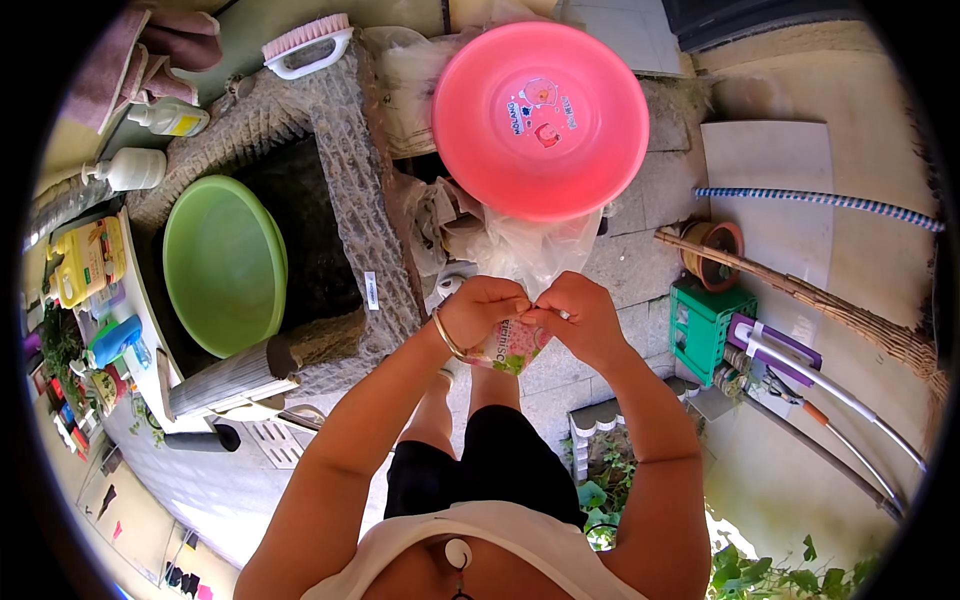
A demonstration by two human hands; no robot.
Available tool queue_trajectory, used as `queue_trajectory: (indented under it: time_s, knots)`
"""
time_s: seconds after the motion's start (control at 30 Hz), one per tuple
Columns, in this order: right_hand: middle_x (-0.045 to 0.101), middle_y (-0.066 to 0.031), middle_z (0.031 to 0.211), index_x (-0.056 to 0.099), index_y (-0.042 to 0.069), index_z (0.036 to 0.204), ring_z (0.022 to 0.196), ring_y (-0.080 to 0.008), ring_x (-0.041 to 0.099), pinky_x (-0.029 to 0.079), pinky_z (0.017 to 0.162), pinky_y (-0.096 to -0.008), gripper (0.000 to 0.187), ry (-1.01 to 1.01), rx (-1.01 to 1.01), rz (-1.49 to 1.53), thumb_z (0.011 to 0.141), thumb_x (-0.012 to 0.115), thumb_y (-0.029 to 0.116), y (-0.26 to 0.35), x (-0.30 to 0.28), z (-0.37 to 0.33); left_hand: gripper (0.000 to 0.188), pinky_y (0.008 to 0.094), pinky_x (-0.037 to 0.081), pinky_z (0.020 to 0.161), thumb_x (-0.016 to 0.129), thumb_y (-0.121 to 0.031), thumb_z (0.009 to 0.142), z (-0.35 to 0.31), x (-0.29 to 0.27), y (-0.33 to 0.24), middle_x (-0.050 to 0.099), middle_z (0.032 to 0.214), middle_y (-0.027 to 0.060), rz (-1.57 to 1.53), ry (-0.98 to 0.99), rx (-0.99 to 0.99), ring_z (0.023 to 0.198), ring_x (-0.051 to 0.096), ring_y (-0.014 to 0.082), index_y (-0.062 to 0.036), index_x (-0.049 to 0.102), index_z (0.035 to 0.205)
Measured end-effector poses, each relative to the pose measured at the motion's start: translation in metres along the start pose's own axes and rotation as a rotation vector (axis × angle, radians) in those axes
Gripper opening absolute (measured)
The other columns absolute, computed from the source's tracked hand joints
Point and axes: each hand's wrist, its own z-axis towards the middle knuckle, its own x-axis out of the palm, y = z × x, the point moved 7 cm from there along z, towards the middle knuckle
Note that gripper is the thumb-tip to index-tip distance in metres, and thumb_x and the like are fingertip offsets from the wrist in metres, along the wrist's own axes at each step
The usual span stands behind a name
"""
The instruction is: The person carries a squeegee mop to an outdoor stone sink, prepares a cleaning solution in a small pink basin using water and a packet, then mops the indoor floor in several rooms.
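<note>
Evidently, your hands were together at the centre of the frame: the fingertips of your left hand (480,312) and right hand (585,318) met, pinching the upper edge of a small pink-and-white packet (512,352) that hung just beneath them. I could not tell whether it was open. A sharp pull from both sides might, I judged, have split it unevenly and spilled its contents, since nothing visible supported its lower end above your legs and the paving (645,250). Its front carried large lettering beside printed green leaves, but your fingers hid part of it, so you had only a fragment to read.

Farther from you, at the upper centre, the pink basin (465,150) stood over crumpled clear plastic (545,258). What bore its weight was mostly hidden; a soft or uneven support could have let it tip if you had bumped it. The cartoon sticker (541,94) inside it bore dark, legible lettering.

At the left, the green basin (215,265) sat inside the stone trough (350,170), well apart from your hands. The trough's edge held a small white label (371,290) with marks too small to read. Toward the left rim, a yellow container (88,265) showed a printed label you could not have made out here
</note>
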Motion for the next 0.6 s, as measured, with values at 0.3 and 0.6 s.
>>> queue_trajectory:
  time_s: [0.3, 0.6]
  knots:
    - [0.051, -0.0019, 0.059, 0.063, 0.003, 0.073, 0.061, -0.01, 0.047, 0.039, 0.055, -0.026, 0.01, 0.347, 0.411, 0.46, 0.077, 0.066, 0.012, -0.043, 0.025, -0.015, 0.014, 0.0249, 0.038, 0.053, 0.056, -0.01, 0.082, -0.005, 0.006, -0.005, 0.051, 0.06, 0.0059, 0.228, 0.037, 0.021, 0.057, 0.044, 0.0081, 0.0019, 0.059, 0.074]
    - [0.054, -0.0072, 0.065, 0.06, 0.004, 0.071, 0.064, -0.0251, 0.052, 0.041, 0.058, -0.0341, 0.011, 0.114, -0.156, -0.082, 0.072, 0.066, 0.013, 0.002, 0.007, -0.011, 0.013, 0.0216, 0.038, 0.055, 0.054, -0.006, 0.082, -0.002, 0.008, 0.001, 0.055, 0.064, 0.0004, -0.095, -0.033, -0.002, 0.061, 0.045, 0.0047, 0.0027, 0.059, 0.073]
